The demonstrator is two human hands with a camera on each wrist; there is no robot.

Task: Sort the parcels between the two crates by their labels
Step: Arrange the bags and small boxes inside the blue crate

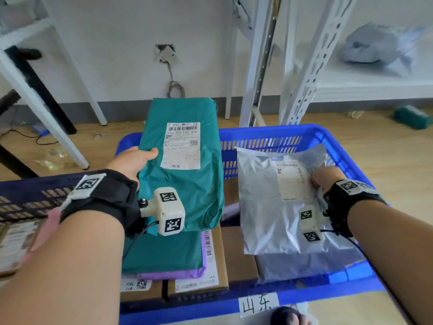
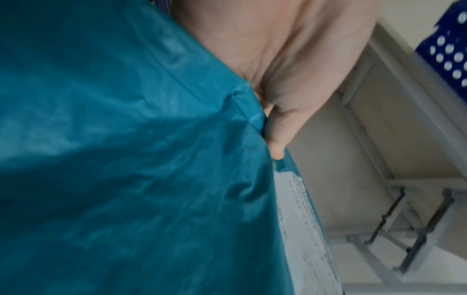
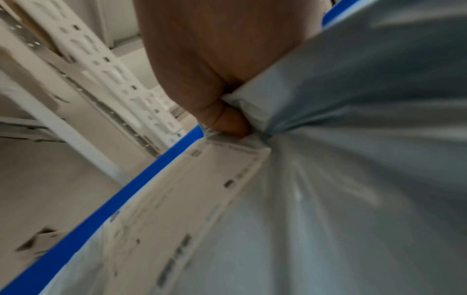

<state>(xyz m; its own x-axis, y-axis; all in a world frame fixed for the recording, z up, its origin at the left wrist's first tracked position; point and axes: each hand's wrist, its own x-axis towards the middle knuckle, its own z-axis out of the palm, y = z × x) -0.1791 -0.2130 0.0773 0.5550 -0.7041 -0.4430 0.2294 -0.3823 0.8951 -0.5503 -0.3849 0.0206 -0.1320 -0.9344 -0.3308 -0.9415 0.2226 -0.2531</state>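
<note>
My left hand (image 1: 136,160) grips the left edge of a teal plastic parcel (image 1: 185,188) with a white shipping label, thumb on top; the parcel is raised above the bright blue crate (image 1: 269,134). The left wrist view shows the thumb (image 2: 280,127) pressed on the teal parcel (image 2: 126,159). My right hand (image 1: 325,179) pinches a silver-grey mailer bag (image 1: 264,205) at its label's right edge, lifted over the same crate. Seen from the right wrist, the thumb (image 3: 227,119) bunches the grey mailer bag (image 3: 353,179). A darker blue crate (image 1: 35,193) stands to the left.
In the bright blue crate lie another teal parcel (image 1: 164,252), a purple mailer, cardboard boxes (image 1: 196,277) and a grey bag. A handwritten tag (image 1: 257,303) sticks to its front rim. White slotted shelving (image 1: 311,66) rises behind, a table leg (image 1: 42,109) at left.
</note>
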